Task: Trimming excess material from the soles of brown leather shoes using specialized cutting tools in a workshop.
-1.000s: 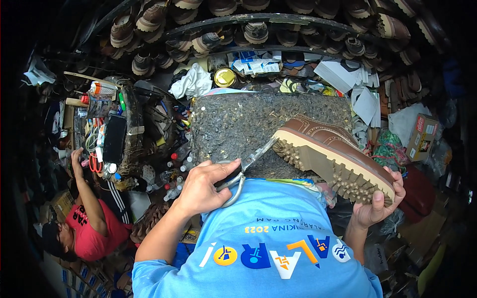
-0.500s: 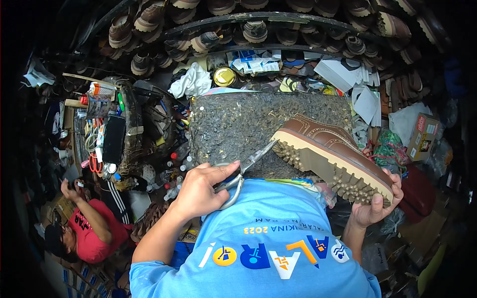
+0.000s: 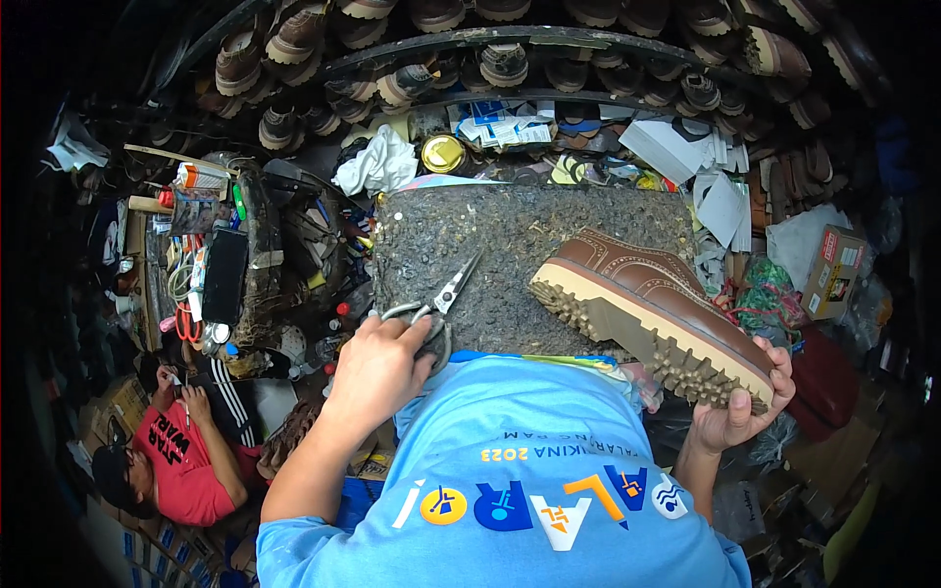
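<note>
My left hand (image 3: 380, 365) is on the grey handles of a pair of scissors (image 3: 453, 290), its fingers bent over the loops. The scissors' blades point up and right over a dark, rough work block (image 3: 421, 235), with their tips apart from the shoe. A brown leather shoe (image 3: 652, 284) with decorative punched holes leans on its side at the block's right. Its cream midsole and lugged olive-brown outsole face me. My right hand (image 3: 742, 416) grips the shoe by its right end, thumb against the sole and fingers behind the upper.
Racks of finished shoes (image 3: 505, 64) curve across the back. Behind the block lie a round yellow tin (image 3: 443, 153), a crumpled white cloth (image 3: 380, 162) and papers. A cluttered tool stand (image 3: 260, 284) is at the left. A person in a red shirt (image 3: 191, 456) sits at lower left.
My left hand has drawn the scissors left, away from the shoe's edge, and turned the blades more upward. The shoe barely shifts. The person at lower left has lowered their hands.
</note>
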### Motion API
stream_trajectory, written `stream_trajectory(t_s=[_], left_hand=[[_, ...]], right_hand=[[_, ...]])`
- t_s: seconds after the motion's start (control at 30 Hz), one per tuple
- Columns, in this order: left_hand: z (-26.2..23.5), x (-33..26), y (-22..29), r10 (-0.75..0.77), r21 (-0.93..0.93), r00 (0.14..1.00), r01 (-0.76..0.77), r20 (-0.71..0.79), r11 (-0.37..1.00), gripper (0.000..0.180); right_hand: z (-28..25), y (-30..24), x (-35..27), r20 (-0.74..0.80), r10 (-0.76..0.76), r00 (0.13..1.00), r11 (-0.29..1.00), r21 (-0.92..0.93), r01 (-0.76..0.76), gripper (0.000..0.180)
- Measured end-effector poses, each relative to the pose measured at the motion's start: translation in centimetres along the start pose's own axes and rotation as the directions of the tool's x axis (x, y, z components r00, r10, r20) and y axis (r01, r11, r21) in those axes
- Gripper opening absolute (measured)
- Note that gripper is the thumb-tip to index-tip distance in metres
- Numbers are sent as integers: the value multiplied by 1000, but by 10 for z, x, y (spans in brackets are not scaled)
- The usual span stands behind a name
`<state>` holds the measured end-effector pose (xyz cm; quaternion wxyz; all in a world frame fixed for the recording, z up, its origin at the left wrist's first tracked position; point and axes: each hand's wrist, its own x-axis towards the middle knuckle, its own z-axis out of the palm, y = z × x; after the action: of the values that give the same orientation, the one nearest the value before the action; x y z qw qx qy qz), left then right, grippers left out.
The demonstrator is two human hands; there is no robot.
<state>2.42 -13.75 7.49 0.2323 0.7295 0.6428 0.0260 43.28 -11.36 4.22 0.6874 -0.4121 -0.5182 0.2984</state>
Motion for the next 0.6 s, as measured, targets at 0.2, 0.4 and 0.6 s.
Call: stream_trajectory(t_s=[0.2, 0.4, 0.6], left_hand=[[25, 68, 41, 169, -343, 923, -291, -345, 893, 18], [31, 92, 47, 211, -321, 959, -264, -192, 909, 13], [9, 120, 50, 347, -111, 938, -347, -19, 931, 14]], right_hand=[[5, -5, 1, 54, -50, 997, 998, -20, 51, 52], [11, -6, 3, 60, -55, 997, 998, -27, 57, 52], [16, -9, 7, 72, -67, 995, 997, -30, 69, 53]])
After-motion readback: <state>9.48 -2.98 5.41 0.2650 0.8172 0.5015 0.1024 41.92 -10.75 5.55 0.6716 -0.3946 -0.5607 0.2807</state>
